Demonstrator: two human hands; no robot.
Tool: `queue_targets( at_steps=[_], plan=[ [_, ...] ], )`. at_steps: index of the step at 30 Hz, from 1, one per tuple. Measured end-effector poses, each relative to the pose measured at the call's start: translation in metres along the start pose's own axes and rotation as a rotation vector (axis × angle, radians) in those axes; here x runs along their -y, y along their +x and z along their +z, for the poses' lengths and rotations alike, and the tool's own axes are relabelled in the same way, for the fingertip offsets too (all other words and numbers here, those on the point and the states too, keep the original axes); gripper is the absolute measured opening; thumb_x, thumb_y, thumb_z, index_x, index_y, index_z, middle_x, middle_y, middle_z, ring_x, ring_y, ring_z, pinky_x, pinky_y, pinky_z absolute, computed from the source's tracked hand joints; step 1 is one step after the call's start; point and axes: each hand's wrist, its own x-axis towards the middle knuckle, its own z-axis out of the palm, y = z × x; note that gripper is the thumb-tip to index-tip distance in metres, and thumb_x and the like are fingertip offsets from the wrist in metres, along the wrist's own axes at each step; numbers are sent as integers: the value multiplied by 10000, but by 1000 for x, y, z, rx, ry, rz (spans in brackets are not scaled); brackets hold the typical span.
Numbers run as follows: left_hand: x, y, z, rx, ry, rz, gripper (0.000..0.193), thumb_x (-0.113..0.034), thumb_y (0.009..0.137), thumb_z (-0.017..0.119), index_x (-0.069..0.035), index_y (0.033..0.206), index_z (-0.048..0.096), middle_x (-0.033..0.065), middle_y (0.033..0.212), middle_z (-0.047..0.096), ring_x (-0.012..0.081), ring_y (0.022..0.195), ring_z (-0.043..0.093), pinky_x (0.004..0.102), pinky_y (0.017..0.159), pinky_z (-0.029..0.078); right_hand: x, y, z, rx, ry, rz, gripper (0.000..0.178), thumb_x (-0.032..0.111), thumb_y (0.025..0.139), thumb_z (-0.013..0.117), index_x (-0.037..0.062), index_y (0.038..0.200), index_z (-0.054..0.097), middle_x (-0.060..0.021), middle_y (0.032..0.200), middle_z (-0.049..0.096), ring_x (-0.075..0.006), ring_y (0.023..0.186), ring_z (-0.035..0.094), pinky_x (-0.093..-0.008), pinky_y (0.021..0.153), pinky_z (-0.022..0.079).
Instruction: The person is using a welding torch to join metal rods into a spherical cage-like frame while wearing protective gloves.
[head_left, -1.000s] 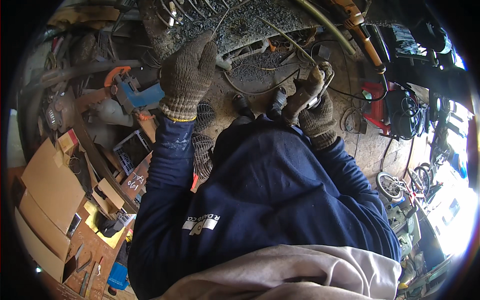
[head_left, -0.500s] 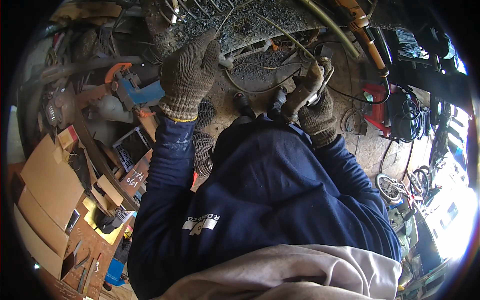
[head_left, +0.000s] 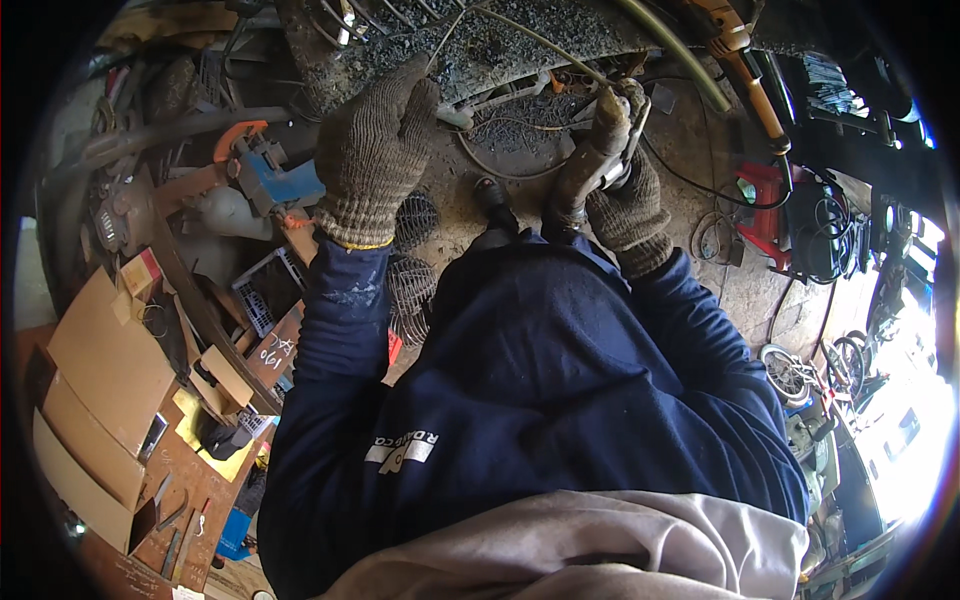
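A: Head view. Your right hand (head_left: pixel 625 195) in its knit glove is clenched round the body of a handheld power tool (head_left: pixel 590 165), nose tilted up toward the gritty slab (head_left: pixel 500 50). Your left hand (head_left: pixel 375 150) is half-curled with the fingers bent, pressing a thin wire (head_left: pixel 480 20) area on the slab's near edge; I cannot tell whether it pinches anything.

B: How will the tool handle?

A: My read: rigid, moderately heavy, metal casing, fairly slick under a woven glove. Hold mid-barrel as you have it, and keep the trailing cable (head_left: pixel 690 180) behind your wrist. The wire looks springy and light; pin it close to the work point.

B: What else is around?

A: Blue-and-orange clamp tool (head_left: pixel 270 175) just left of your left hand, two round wire grilles (head_left: pixel 410 250) below it, red machine (head_left: pixel 765 210) well to the right, cardboard boxes (head_left: pixel 100 370) at lower left.

B: Change against the earlier frame?

A: Little. Both hands sit in nearly the same spots; the tool's angle matches, and the left hand has shifted only slightly on the slab edge.
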Motion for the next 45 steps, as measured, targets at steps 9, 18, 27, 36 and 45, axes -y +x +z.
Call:
queue_targets(
  at_steps=[9, 18, 27, 36, 45],
  plan=[
    [-1, 0, -1, 1, -9, -6, 262, -188, 935, 650, -14, 1127, 690, 157, 1038, 727, 279, 932, 718, 353, 821, 556, -10, 3, 5, -60, 22, 53, 551, 191, 735, 809, 52, 1217, 583, -104, 1097, 672, -218, 1035, 660, -358, 922, 515],
    [15, -1, 10, -78, 12, 89, 258, -182, 892, 700, -123, 1142, 679, 96, 944, 743, 257, 771, 729, 328, 654, 574, -11, 5, 4, -25, -61, -20, 528, 220, 736, 802, 76, 1198, 593, -104, 1052, 668, -250, 1004, 666, -377, 894, 521],
    [10, 1, 7, -93, 18, 109, 248, -205, 902, 695, -112, 1132, 685, 106, 959, 743, 266, 784, 730, 335, 663, 577, -7, 4, 1, 9, -39, 40, 543, 221, 754, 808, 61, 1219, 579, -84, 1092, 664, -210, 1017, 655, -358, 904, 519],
    [20, -12, 8, -45, 152, 136, 186, -162, 887, 674, -62, 1044, 684, 110, 959, 715, 263, 840, 703, 353, 743, 556, -12, 5, 1, -21, -102, -41, 521, 177, 779, 790, 49, 1229, 559, -79, 1089, 652, -213, 1017, 642, -357, 896, 513],
    [8, -8, 1, 124, 314, 74, 363, -242, 880, 673, -47, 1182, 621, 118, 1110, 666, 250, 987, 664, 410, 819, 550, -17, 3, 0, -21, -16, 17, 396, 70, 865, 707, 54, 1236, 572, -72, 1128, 643, -201, 1067, 628, -338, 925, 499]
  ],
)
